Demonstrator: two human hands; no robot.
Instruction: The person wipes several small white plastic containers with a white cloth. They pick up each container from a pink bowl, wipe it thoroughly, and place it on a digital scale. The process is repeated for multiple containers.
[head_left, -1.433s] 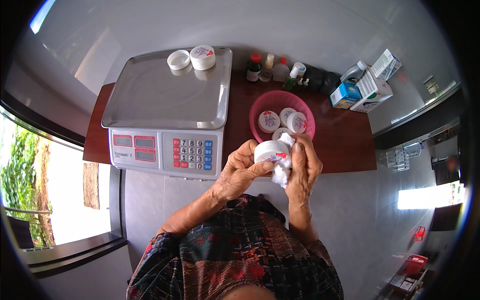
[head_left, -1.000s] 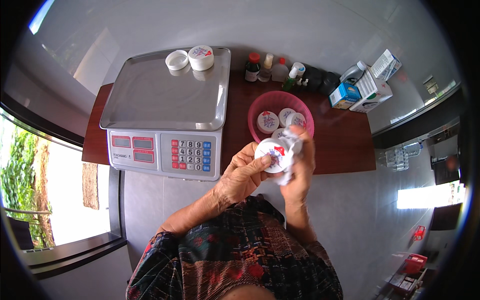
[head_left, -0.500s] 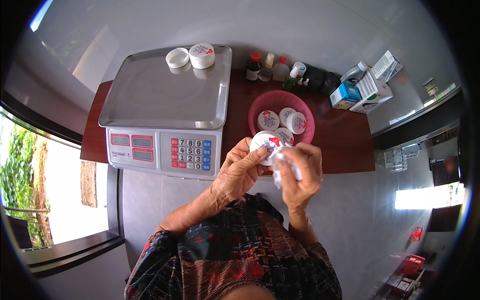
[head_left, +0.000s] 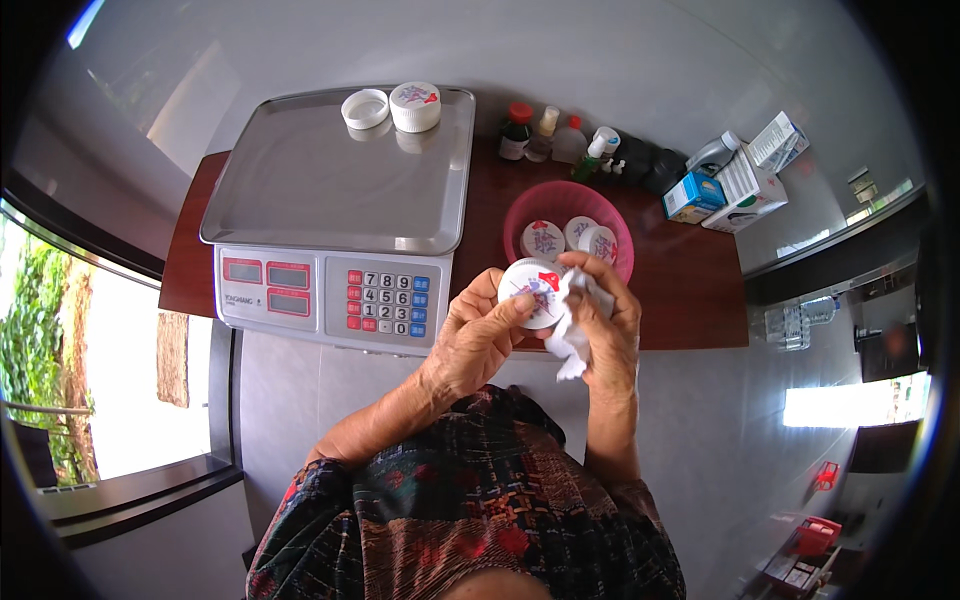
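A round white plastic lid [head_left: 528,290] with a printed top sits in my left hand [head_left: 473,335], thumb across its face. My right hand [head_left: 613,330] is closed on a crumpled white tissue [head_left: 572,335], which presses against the lid's right edge. Just beyond both hands stands a pink plastic basket [head_left: 520,200] holding several similar white lids [head_left: 542,241]. My hands hide the basket's near part.
To the left stands a price-computing scale [head_left: 340,170]; on its steel pan are a white ring-shaped cap [head_left: 365,108] and a white lidded jar [head_left: 415,106]. Small bottles [head_left: 516,132] line the wall behind the basket. Boxes [head_left: 745,185] occupy the wooden table's [head_left: 690,290] right end.
My right hand has shifted slightly up along the lid, and the tissue now hangs lower and more spread out. My left hand keeps holding the lid. The whole view has shifted slightly.
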